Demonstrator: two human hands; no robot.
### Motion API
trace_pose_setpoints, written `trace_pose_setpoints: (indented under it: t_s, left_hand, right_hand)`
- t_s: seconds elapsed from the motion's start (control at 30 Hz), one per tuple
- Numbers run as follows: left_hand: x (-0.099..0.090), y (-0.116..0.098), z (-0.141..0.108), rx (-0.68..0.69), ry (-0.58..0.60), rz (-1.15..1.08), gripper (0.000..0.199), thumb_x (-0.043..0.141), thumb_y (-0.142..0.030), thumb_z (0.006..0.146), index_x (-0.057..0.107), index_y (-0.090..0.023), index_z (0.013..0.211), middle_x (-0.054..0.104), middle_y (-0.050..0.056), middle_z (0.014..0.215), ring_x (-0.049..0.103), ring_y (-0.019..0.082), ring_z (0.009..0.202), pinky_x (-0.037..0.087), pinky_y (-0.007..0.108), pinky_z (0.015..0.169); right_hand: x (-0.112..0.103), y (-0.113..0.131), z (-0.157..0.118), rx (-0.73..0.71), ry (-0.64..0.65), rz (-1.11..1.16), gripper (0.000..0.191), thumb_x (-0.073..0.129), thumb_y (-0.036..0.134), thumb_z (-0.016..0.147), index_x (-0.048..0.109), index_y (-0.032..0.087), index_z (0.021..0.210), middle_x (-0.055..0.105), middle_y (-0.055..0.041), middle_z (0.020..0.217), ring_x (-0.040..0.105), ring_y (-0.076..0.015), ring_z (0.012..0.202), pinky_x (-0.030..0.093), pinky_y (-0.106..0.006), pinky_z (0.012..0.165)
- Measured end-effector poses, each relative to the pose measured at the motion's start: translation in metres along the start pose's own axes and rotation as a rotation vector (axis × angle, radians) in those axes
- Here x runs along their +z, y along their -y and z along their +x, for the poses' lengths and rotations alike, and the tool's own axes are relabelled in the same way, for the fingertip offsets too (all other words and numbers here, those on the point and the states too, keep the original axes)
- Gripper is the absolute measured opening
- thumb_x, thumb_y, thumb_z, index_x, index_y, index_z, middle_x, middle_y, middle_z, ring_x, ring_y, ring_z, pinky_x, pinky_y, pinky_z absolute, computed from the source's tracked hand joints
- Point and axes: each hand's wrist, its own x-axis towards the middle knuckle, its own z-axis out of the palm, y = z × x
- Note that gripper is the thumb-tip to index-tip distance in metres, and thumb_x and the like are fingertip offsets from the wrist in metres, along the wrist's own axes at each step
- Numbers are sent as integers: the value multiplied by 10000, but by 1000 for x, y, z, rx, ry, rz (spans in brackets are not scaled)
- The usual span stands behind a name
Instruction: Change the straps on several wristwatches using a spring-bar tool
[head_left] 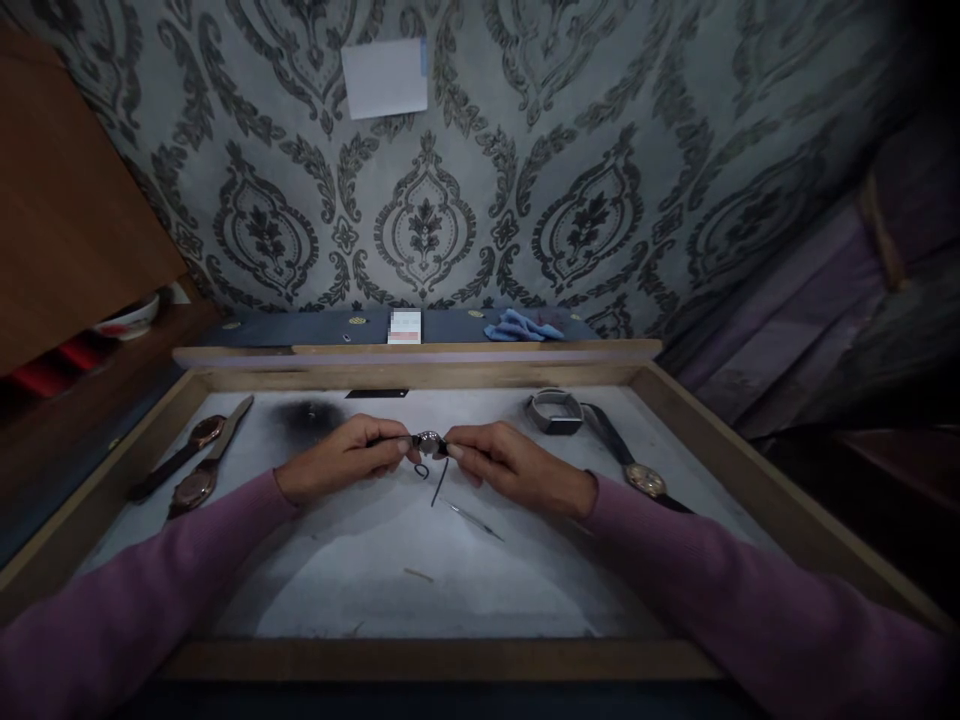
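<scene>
A small silver watch (430, 443) is held up between my two hands above the white bottom of the wooden tray. My left hand (345, 458) pinches its dark strap on the left side, fingers closed. On the other side, my right hand (517, 465) grips the watch at its right end with thumb and fingers together. Just below the watch are a small dark loop (421, 471) and a thin dark strip (439, 482). A slim pointed tool (472, 520) lies on the tray bottom under my right hand.
Two watches (193, 488) lie at the tray's left. A grey-banded watch (556, 412) and a dark-strapped watch (645, 480) are at the right. The wooden rim (450, 660) surrounds them. Behind it sit a blue cloth (521, 325) and a small box (405, 327).
</scene>
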Motion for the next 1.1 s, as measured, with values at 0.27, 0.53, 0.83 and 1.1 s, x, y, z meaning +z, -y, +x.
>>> trace_pose_setpoints:
  t_s: [0.27, 0.53, 0.83, 1.1]
  left_hand:
    - [2, 1, 0, 27, -57, -94, 254, 559, -353, 851, 646, -118, 891, 462, -48, 585, 375, 77, 519, 268, 209, 488]
    - [2, 0, 1, -53, -83, -145, 249, 639, -365, 776, 656, -121, 820, 481, -42, 572, 384, 78, 519, 255, 209, 490]
    - [2, -1, -1, -4, -68, -161, 282, 593, -399, 822, 652, -123, 833, 517, -27, 617, 437, 88, 552, 301, 210, 506]
    - [0, -3, 0, -13, -75, -70, 300, 571, -399, 832, 660, -113, 814, 530, -19, 619, 455, 92, 559, 325, 214, 522]
  right_hand:
    - [3, -5, 0, -30, 90, 137, 346, 373, 355, 977, 487, 159, 716, 431, 45, 576, 357, -77, 511, 295, -220, 516]
    - [5, -6, 0, -16, 112, 190, 356, 380, 411, 982, 563, 133, 854, 439, 45, 584, 362, -84, 525, 290, -218, 511]
    - [4, -4, 0, 47, 107, 323, 454, 410, 519, 954, 604, 111, 911, 426, 52, 576, 322, -73, 501, 252, -215, 477]
    - [3, -1, -1, 78, 149, 452, 478, 466, 546, 921, 614, 94, 975, 446, 55, 584, 310, -62, 491, 234, -221, 471]
